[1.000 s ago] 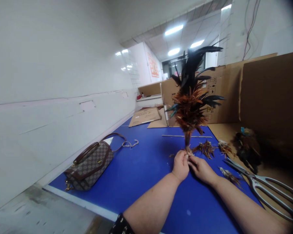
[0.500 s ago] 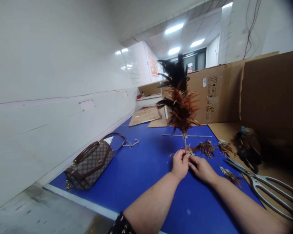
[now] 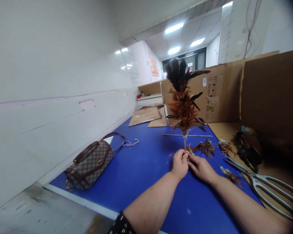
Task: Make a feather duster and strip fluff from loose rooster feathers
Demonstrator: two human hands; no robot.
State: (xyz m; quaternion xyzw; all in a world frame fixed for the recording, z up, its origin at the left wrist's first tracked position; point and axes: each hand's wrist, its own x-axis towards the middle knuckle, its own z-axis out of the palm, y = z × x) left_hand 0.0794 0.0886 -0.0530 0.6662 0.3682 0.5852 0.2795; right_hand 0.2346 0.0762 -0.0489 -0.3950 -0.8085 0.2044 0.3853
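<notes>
Head view shows a feather duster standing upright above the blue tabletop, its thin stick pinched at the bottom by both hands. The left hand is curled closed around the base of the stick; the right hand lies just beside it, fingers bent in against the same spot, though how firmly it grips cannot be told. The plumes are rust-orange and bushy low down, long, dark and glossy at the top.

With such a slim stick held only at its foot, the top-heavy head could tip or twist if either grip slackens, and plumes could shed.

Loose feather clumps lie just beyond the hands, and a bare thin rod lies farther back. A dark feather bundle rests on cardboard to the right, near large steel scissors. A checked brown handbag with a leather handle sits well apart at the left. Corrugated cardboard panels stand behind.
</notes>
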